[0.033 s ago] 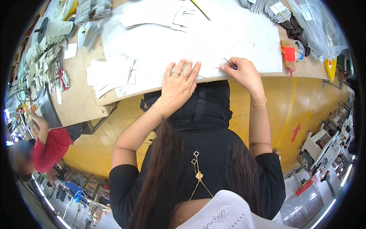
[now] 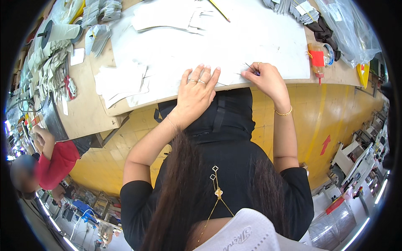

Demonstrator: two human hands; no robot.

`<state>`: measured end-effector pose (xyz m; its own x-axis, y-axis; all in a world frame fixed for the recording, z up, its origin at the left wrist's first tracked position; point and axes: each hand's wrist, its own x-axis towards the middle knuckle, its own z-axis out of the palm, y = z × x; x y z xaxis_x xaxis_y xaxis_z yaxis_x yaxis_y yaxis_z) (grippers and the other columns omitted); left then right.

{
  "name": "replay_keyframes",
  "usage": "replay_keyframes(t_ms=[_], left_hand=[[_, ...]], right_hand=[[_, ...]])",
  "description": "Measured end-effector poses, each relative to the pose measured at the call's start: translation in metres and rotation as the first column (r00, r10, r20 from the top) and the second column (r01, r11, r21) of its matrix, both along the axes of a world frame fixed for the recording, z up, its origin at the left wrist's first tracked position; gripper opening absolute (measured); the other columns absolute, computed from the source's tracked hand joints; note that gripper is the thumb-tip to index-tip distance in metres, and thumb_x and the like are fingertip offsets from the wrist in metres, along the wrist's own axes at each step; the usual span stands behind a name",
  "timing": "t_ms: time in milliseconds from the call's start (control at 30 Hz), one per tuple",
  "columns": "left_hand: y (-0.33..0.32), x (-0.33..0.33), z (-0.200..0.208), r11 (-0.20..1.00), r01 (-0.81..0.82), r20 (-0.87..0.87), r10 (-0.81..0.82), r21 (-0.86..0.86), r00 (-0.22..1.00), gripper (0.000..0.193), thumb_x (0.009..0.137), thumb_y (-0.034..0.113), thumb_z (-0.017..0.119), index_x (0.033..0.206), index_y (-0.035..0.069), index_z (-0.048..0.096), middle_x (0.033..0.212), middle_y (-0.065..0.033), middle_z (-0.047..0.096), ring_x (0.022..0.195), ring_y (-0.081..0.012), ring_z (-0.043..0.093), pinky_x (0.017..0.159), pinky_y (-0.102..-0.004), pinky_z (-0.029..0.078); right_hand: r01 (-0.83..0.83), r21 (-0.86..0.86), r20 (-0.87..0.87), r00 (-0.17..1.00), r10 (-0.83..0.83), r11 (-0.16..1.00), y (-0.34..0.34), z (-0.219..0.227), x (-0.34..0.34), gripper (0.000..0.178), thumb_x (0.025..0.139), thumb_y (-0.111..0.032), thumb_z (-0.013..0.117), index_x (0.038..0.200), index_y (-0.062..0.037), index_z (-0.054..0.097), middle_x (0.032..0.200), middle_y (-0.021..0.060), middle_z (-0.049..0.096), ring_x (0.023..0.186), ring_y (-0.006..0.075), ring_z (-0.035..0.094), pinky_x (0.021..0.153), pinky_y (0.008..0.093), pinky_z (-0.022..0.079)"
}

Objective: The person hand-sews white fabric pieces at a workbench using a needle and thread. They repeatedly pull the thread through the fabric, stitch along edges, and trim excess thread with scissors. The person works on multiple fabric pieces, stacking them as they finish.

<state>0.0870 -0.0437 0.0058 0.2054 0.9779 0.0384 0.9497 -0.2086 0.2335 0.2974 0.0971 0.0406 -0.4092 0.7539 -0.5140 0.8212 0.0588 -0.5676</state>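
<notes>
At the near edge of the table, the left hand, fingers slightly spread, sits on a pale piece; the right hand pinches a slim dark tool! White sheets crowd left, bottle rightward, pencil beyond.

Yellow tiled floor spreading beneath a wooden bench, red arrow marking it, white worktables standing rightward, strip lights glowing.
</notes>
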Motion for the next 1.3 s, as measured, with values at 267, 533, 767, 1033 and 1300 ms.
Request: replay_keyframes(t_ms=[267, 533, 767, 1033, 1300], left_hand=[[0.011, 0.005, 0.007, 1.000, 0.021, -0.110, -0.023, -0.014, 0.994, 0.066, 0.087, 0.019, 0.071, 0.150, 0.020, 0.049, 0.132, -0.0166, 0.057, 0.131, -0.0322, 0.049, 0.109, -0.0481, 0.035], [0.029, 0.019, 0.013, 0.999, -0.003, -0.035, 0.005, 0.051, 0.999, 0.060, 0.083, 0.012, 0.067, 0.142, 0.019, 0.058, 0.100, -0.0093, 0.059, 0.093, -0.0256, 0.058, 0.081, -0.0408, 0.039], [0.072, 0.017, -0.005, 0.987, 0.011, 0.038, -0.017, 0.161, 0.999, 0.043, 0.089, 0.018, 0.069, 0.132, 0.018, 0.064, 0.092, -0.0042, 0.059, 0.083, -0.0211, 0.058, 0.078, -0.0378, 0.038], [0.079, 0.003, 0.001, 1.000, -0.001, 0.233, -0.005, 0.025, 0.973, 0.038, 0.091, 0.026, 0.072, 0.129, 0.022, 0.071, 0.096, -0.0047, 0.057, 0.093, -0.0220, 0.054, 0.086, -0.0376, 0.038], [0.093, -0.010, -0.003, 0.999, 0.035, 0.313, -0.031, -0.007, 0.949, 0.028, 0.092, 0.023, 0.071, 0.119, 0.023, 0.078, 0.099, -0.0036, 0.058, 0.098, -0.0210, 0.053, 0.090, -0.0368, 0.035]], right_hand=[[-0.062, 0.165, 0.043, 0.998, 0.056, 0.984, 0.000, -0.008, -0.005, 0.033, 0.086, -0.029, 0.076, 0.081, 0.0037, 0.070, 0.067, 0.0165, 0.066, 0.061, 0.0270, 0.064, 0.062, 0.0358, 0.049], [-0.337, 0.539, 0.200, 0.941, 0.271, 0.772, 0.013, -0.001, -0.016, 0.025, 0.088, -0.028, 0.074, 0.092, -0.0044, 0.069, 0.081, 0.0100, 0.070, 0.077, 0.0315, 0.070, 0.067, 0.0403, 0.055], [-0.462, 0.716, 0.216, 0.859, 0.464, 0.523, 0.062, -0.018, -0.025, 0.020, 0.087, -0.025, 0.074, 0.095, -0.0084, 0.068, 0.087, 0.0037, 0.067, 0.076, 0.0255, 0.069, 0.063, 0.0363, 0.054], [-0.415, 0.745, 0.181, 0.879, 0.441, 0.522, 0.031, -0.009, -0.005, 0.020, 0.084, -0.011, 0.066, 0.103, -0.0080, 0.072, 0.088, 0.0033, 0.063, 0.074, 0.0196, 0.071, 0.060, 0.0311, 0.056], [-0.294, 0.774, 0.127, 0.940, 0.318, 0.561, -0.018, -0.018, 0.004, 0.036, 0.083, -0.005, 0.065, 0.118, -0.0084, 0.074, 0.089, 0.0022, 0.059, 0.069, 0.0153, 0.067, 0.058, 0.0291, 0.055]])
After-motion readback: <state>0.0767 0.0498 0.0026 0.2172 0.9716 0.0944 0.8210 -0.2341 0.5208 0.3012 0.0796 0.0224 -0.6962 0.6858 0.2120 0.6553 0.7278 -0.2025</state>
